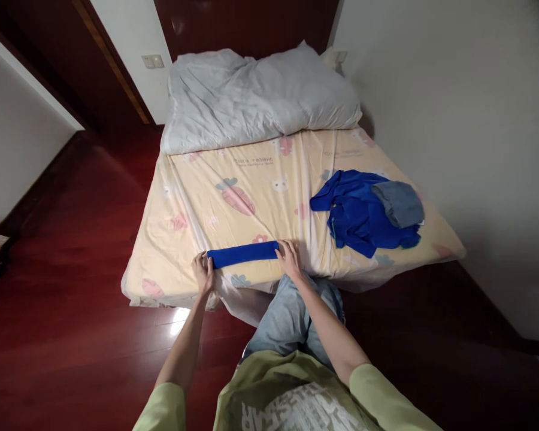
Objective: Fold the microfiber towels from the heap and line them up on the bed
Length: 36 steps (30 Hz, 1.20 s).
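Left hand, right hand, apart, pinching ends of blue strip

Dim light leaves white glare on the glossy floor; the right wall darkens downward, and wide-angle distortion stretches the edges.

Between the fingers a blue strip of cloth looks matt and smooth, and beneath them the printed bed cover is thin, creased material with a faint sheen. Right of the fingers, the blue garment is matt, rumpled cloth; beyond them, the white bedding is puffy, wrinkled fabric. Farther beyond, the dark panel looks like glossy wood, and left of the fingers the reddish floor resembles polished, reflective wood.
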Each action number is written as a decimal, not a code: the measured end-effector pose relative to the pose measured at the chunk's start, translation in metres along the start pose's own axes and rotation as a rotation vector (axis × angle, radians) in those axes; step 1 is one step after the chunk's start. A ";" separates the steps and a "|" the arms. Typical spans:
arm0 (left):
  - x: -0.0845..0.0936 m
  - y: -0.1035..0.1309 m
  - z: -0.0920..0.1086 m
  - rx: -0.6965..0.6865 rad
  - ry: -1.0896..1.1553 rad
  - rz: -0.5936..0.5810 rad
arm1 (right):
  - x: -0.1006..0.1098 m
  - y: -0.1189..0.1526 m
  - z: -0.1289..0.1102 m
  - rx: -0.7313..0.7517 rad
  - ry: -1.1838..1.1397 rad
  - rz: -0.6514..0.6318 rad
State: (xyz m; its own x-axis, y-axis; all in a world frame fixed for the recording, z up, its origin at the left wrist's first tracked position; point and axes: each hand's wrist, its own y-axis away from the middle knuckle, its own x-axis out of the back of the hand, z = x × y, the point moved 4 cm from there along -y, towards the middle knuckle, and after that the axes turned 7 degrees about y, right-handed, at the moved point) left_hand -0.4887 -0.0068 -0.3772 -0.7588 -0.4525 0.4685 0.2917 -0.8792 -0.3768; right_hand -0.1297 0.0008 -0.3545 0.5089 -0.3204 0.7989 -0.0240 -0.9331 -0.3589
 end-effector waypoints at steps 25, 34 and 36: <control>-0.102 -0.007 0.082 -0.530 -0.528 -0.713 | -0.017 0.012 -0.010 0.197 0.138 -0.216; -0.077 -0.024 0.067 -0.570 -0.584 -0.772 | -0.022 0.011 -0.005 0.238 0.134 -0.205; -0.067 -0.027 0.064 -0.566 -0.606 -0.791 | -0.021 0.013 -0.004 0.251 0.144 -0.203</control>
State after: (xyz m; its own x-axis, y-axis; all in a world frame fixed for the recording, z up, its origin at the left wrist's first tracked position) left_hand -0.4087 0.0374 -0.3478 -0.1635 0.0647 0.9844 -0.5623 -0.8260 -0.0391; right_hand -0.1446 -0.0055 -0.3737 0.3550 -0.1690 0.9194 0.2869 -0.9164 -0.2792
